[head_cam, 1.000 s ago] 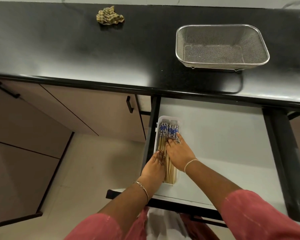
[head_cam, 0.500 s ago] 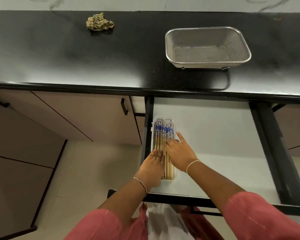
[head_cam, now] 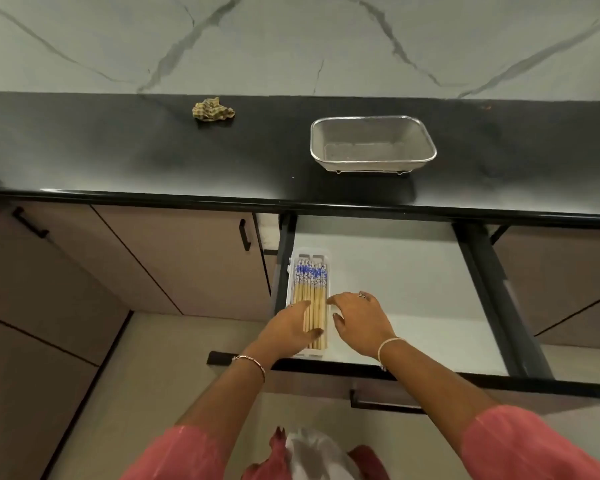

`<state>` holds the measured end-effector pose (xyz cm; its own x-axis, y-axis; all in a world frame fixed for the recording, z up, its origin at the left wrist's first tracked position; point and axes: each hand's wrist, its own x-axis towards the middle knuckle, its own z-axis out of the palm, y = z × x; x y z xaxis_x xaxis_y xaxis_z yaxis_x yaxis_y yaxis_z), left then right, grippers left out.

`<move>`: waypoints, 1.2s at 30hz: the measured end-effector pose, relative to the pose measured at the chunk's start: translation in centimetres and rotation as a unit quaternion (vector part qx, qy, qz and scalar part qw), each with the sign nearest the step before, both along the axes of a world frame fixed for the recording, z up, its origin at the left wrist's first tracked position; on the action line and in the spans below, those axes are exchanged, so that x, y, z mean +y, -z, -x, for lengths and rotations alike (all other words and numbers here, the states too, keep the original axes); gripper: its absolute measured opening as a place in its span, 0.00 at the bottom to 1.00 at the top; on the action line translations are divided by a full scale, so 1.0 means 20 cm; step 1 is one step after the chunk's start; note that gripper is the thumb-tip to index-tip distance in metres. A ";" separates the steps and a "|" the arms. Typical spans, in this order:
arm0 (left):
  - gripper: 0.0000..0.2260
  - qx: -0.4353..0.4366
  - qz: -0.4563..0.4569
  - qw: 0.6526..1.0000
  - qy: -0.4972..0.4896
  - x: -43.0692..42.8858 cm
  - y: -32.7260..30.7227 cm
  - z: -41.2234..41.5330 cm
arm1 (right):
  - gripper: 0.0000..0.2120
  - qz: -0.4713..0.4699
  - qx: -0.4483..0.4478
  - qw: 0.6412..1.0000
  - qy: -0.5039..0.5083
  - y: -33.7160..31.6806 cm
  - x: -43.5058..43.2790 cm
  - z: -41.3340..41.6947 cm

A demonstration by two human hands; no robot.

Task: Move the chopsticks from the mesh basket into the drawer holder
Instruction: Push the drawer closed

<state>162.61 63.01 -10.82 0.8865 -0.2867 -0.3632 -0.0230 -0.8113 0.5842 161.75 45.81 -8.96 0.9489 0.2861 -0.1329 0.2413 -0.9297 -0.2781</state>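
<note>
Several wooden chopsticks [head_cam: 310, 289] with blue patterned tops lie side by side in a white holder [head_cam: 309, 252] at the left side of the open drawer [head_cam: 395, 271]. The mesh basket [head_cam: 373, 145] stands on the black counter with nothing in it. My left hand [head_cam: 288, 329] lies over the near left end of the chopsticks, fingers loose. My right hand [head_cam: 359, 318] hovers just right of the holder with fingers spread, its fingertips near the holder's right rim. Neither hand grips anything.
A crumpled checked cloth [head_cam: 212, 109] lies on the black counter [head_cam: 118, 157] at the back left. Closed cabinet doors with black handles [head_cam: 245, 234] stand left of the drawer. The drawer's black front rail [head_cam: 430, 375] runs just past my wrists. A marble wall rises behind.
The camera has tilted up, showing the wall. My right hand has lifted off the chopsticks and moved right and back; my left hand has slid toward their near end.
</note>
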 end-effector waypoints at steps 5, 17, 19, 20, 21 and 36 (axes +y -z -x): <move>0.28 -0.154 -0.027 0.985 -0.066 -0.08 -0.09 0.26 | 0.16 -0.053 -0.064 0.997 -0.005 -0.08 -0.12 0.29; 0.16 -0.245 -0.058 0.967 0.020 -0.34 -0.10 1.08 | 0.09 0.011 -0.064 0.989 0.135 -0.01 -0.46 1.06; 0.21 -0.192 -0.074 0.978 0.028 -0.35 -0.07 1.10 | 0.15 0.033 -0.006 0.987 0.157 0.00 -0.51 1.09; 0.24 -0.166 -0.087 0.982 0.035 -0.36 -0.07 1.10 | 0.20 0.034 0.022 0.986 0.160 0.01 -0.54 1.10; 0.27 -0.142 -0.100 0.984 0.043 -0.35 -0.07 1.09 | 0.24 0.030 0.051 0.986 0.159 0.01 -0.56 1.10; 0.43 -0.023 -0.187 0.977 0.101 -0.39 -0.04 0.88 | 0.50 0.039 0.170 0.978 0.117 0.10 -0.67 0.99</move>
<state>144.92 55.15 -10.07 0.8436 -0.3121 -0.4370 -0.2240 -0.9441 0.2418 142.02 32.33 -10.94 0.8840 0.0425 -0.4656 -0.0748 -0.9702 -0.2305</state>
